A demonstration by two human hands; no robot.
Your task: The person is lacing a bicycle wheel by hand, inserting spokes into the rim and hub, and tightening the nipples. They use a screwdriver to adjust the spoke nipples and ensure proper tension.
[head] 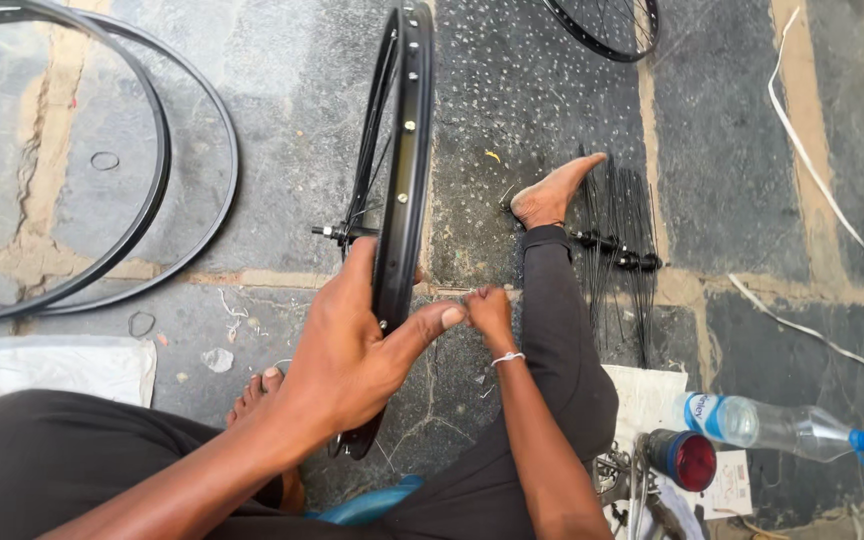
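A black spoked bicycle wheel rim (pixel 410 150) stands upright on edge between my legs, its hub axle (pixel 337 233) sticking out to the left. My left hand (pixel 352 345) wraps around the rim's lower part, thumb pressed across its outer face. My right hand (pixel 489 310) is just right of the rim with fingers pinched together on something small that I cannot make out, close to my left thumb tip. My right leg stretches forward, bare foot (pixel 552 195) on the stone floor.
Two bare black rims (pixel 167 175) lie on the floor at the left. A bundle of black spokes with hubs (pixel 617 255) lies beside my foot. A plastic water bottle (pixel 772 425) and a small red-capped jar (pixel 687 458) rest on paper at the right. Another wheel (pixel 607 30) lies at the top.
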